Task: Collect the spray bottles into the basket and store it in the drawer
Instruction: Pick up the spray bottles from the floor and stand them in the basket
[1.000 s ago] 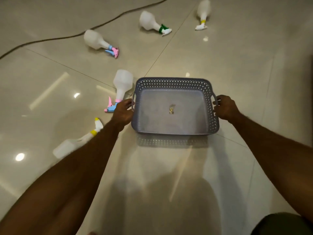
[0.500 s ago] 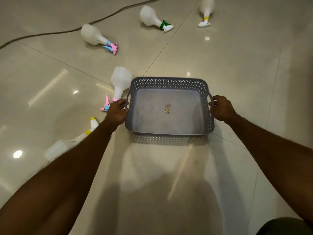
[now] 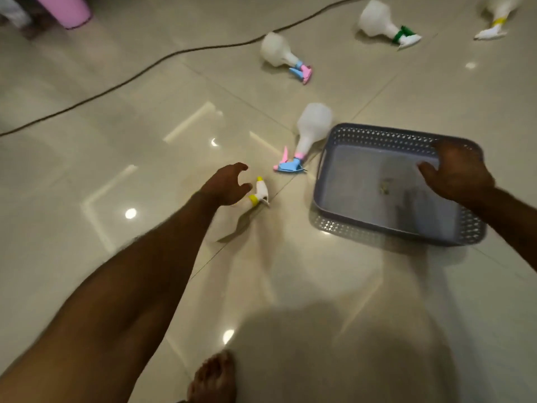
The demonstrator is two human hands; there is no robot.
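Both hands let go of the gray basket (image 3: 377, 138); left hand (image 3: 225, 184) reaches open-fingered for the yellow-collared spray bottle (image 3: 259, 194). Right hand (image 3: 459, 173) hovers loosely open above the basket. I'd grip the neck, not the trigger.

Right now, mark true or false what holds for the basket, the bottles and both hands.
1. The basket holds two spray bottles: false, it holds none.
2. The left hand reaches toward the yellow-collared bottle: true.
3. The right hand grips the green-collared bottle: false, that bottle lies far off on the floor.
4. A dark cable crosses the floor: true.
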